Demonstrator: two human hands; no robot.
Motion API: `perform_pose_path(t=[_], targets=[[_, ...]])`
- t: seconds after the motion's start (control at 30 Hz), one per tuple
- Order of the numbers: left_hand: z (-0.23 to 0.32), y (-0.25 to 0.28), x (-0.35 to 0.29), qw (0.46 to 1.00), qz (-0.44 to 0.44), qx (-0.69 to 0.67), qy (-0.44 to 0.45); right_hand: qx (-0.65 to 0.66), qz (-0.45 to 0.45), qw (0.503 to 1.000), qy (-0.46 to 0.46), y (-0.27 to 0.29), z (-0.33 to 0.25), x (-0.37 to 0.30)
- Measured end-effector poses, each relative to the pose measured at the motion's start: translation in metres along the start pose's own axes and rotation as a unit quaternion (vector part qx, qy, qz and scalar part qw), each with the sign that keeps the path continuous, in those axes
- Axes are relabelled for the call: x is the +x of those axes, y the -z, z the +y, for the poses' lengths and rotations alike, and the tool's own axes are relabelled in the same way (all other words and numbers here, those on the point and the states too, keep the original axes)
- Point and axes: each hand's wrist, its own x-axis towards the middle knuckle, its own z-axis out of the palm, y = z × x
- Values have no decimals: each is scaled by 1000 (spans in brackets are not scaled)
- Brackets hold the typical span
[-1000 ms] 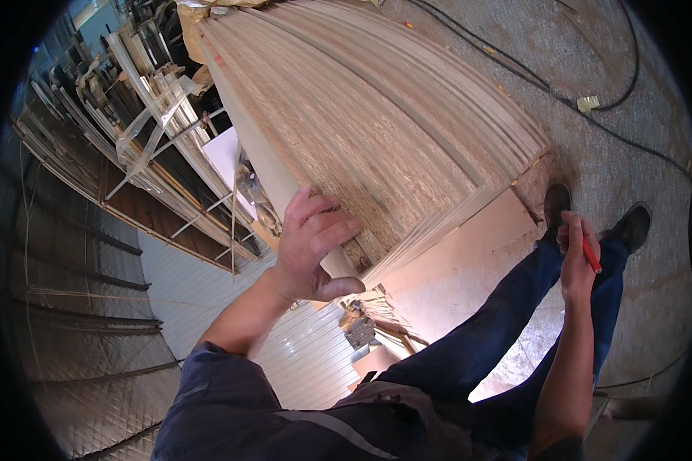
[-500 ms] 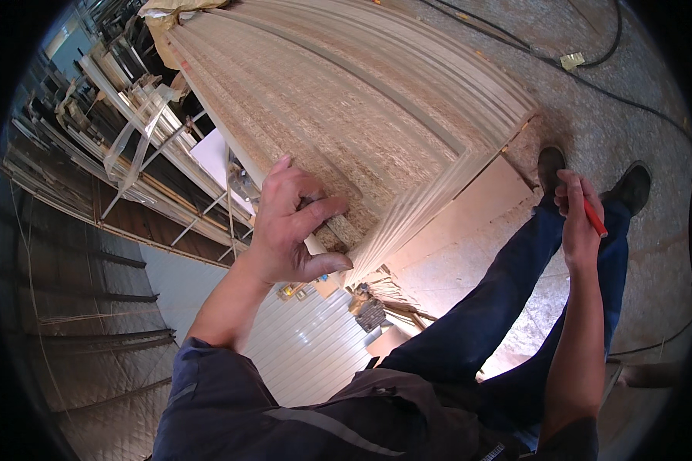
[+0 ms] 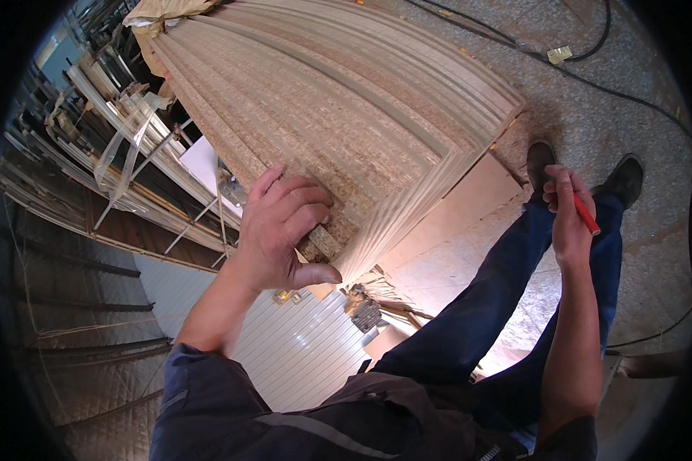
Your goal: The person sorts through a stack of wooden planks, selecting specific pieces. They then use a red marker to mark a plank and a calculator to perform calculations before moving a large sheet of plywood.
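A long stack of wood-chip board strips [image 3: 315, 100] stretches away from me, their layered ends fanning at the near corner. My left hand [image 3: 281, 219] lies over the near left corner of it. Its fingers curl over the narrow end of one strip [image 3: 324, 244], and the thumb reaches along the end side; the fingertips are partly hidden. Off to the right, away from the stack, my right hand [image 3: 570, 219] is closed around a slim red stick-shaped tool [image 3: 587, 215], perhaps a marker or pencil; only part of it shows.
A rack [image 3: 158, 177] of long profiles and boards stands left of the stack. A flat panel [image 3: 454, 215] sits under the stack's near side. Black cable [image 3: 515, 46] runs over the floor at the upper right. Scrap wood strips [image 3: 392, 300] lie near my legs.
My left hand has come down onto the strip's end, its fingers now more closely laid over it. My right hand still holds the red tool, nearly unmoved; the view has shifted slightly.
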Motion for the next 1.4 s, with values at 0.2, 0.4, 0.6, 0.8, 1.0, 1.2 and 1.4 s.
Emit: perform_pose_path(t=[0.2,0.4,0.6,0.8,1.0,1.2,1.4], targets=[[5,0,3,1000,-3,-2,21,-6,0,1000,4,-3,-5,0],[6,7,11,998,-56,8,25,-16,2,1000,2,-4,-11,1],[6,12,23,998,-59,31,5,-19,-4,1000,3,-5,-11,1],[6,22,38,988,-146,-31,27,-17,4,1000,2,-6,-11,2],[1,21,52,985,-154,-61,42,-17,-9,1000,-11,-4,-16,3],[1,18,53,986,-161,-30,31,-2,-6,1000,6,-6,-14,4],[3,18,56,983,-180,-6,46,-1,-4,1000,6,-7,-14,4]])
